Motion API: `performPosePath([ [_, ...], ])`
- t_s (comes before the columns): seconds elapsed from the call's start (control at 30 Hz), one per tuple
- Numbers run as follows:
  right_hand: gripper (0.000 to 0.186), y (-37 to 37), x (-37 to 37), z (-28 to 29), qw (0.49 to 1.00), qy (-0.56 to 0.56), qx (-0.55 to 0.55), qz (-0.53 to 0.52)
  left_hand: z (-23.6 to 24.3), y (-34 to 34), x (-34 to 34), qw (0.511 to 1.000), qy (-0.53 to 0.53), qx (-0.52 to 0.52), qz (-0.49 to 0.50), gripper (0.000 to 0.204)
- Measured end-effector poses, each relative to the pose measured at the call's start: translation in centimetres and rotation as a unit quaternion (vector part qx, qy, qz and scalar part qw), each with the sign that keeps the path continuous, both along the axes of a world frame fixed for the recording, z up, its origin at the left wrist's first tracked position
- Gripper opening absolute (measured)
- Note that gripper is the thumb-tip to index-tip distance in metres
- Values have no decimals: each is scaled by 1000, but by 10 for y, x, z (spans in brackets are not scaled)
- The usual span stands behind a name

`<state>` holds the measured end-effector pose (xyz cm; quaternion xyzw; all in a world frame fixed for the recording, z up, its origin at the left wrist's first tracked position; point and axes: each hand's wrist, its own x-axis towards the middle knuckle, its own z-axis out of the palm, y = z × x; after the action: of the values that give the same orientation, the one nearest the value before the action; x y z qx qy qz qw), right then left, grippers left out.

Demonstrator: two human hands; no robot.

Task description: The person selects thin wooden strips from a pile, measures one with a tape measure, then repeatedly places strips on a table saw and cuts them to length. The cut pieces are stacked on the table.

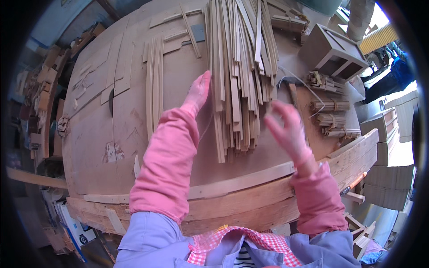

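Observation:
A large heap of long, thin wooden strips (239,85) lies lengthwise on the workbench (129,174), its uneven ends toward me. My left hand (198,93) is flat and upright along the left side of the heap, fingers stretched out together, apparently touching the outermost strip. On the other side, my right hand (289,131) hovers to the right of the near strip ends, a little blurred. Its thumb and fingers are curved and apart, with nothing between them. Pink sleeve covers are on both my forearms.
Several longer strips (155,85) lie left of the heap. To the right are tied bundles of short wood pieces (330,105) and a wooden box frame (333,52). A raised wooden rail (241,181) runs along the bench's near edge. Another person (395,73) is at the far right.

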<state>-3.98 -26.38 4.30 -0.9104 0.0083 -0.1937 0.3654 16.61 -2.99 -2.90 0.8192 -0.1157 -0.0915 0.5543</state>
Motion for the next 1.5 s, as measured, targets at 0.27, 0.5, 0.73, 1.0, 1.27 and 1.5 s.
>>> performPosePath([
  [0.27,38,83,-34,-16,881,343,121,302,-15,37,-148,986,35,-94,132,38],
  [0.5,26,83,-19,-47,912,306,221,162,-21,35,-174,977,-107,-82,163,31],
  [0.73,23,63,30,-30,954,250,149,71,-21,36,-173,971,-5,-179,158,38],
  [1.0,31,136,-34,-30,859,345,220,308,-39,44,-158,895,49,-391,208,48],
  [1.27,31,131,-35,-21,923,291,132,215,-45,42,-158,897,16,-374,234,38],
  [1.5,42,103,-25,-4,941,338,22,2,-11,22,-162,928,144,-257,226,29],
])
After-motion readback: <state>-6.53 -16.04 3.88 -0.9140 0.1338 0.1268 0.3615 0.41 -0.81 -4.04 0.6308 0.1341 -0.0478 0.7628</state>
